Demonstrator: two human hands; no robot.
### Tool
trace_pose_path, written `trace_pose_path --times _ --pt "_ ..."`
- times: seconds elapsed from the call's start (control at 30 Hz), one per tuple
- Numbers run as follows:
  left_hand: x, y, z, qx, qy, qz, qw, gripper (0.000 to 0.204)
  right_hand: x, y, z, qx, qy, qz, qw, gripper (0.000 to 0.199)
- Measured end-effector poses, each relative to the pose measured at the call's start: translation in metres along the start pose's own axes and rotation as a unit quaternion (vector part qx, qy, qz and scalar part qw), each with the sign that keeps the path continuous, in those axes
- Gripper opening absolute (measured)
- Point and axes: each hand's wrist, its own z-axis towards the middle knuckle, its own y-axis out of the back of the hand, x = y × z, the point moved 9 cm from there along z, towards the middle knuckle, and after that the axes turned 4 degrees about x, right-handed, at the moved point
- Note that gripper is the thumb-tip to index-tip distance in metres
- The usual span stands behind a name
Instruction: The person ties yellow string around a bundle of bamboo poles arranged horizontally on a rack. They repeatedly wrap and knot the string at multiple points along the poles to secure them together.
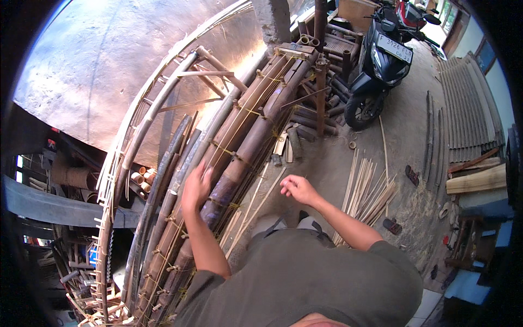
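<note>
Head view. Left hand [196, 185] lies palm-down, fingers spread, on a lashed bamboo frame [239, 141]; grip wide, holding nothing, only touching. The frame runs from 7 o'clock to 12 o'clock across the picture: thick dark poles side by side, tied at intervals with yellowish cord.

Right hand [298, 189] hangs free at about 3 o'clock of the left, fingers loosely curled. I cannot tell whether it pinches a thin strip.

Step, by my judgement: checking or steadying the poles between lashings. The next move calls for a firm hold on one pole and a free cord end.

Counts: two hands; one parked scooter [378, 60] at 1 o'clock; one fan of split bamboo strips [368, 191] on the floor [403, 120], too many to count; poles roughly six, overlapping.
</note>
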Motion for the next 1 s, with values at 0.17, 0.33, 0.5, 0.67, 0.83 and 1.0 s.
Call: trace_pose_path --times 0.17,0.33,0.5,0.67,0.83,1.0 --pt "-0.097 -0.066 0.152 0.043 -0.04 -0.065 0.996 0.047 0.037 0.094 0.039 -0.074 0.041 0.048 0.995 0.022" --pt "-0.128 -0.128 0.288 -0.014 -0.065 0.002 0.998 0.042 -0.01 0.152 0.059 -0.127 -0.024 0.091 0.987 0.021" --pt "-0.117 -0.177 0.368 0.014 -0.018 -0.047 0.999 0.034 -0.025 0.206 0.076 -0.102 -0.085 0.045 0.99 0.021" --pt "-0.118 -0.179 0.364 -0.053 0.002 -0.159 0.986 0.02 -0.019 0.266 0.128 -0.129 -0.101 0.038 0.986 0.023" --pt "-0.127 -0.183 0.376 0.008 -0.014 -0.151 0.988 0.02 0.029 0.272 0.224 -0.029 -0.045 -0.011 0.998 0.025" --pt "-0.143 -0.188 0.383 0.019 0.058 -0.066 0.996 0.021 0.045 0.234 0.289 0.13 -0.157 0.179 0.963 0.025"
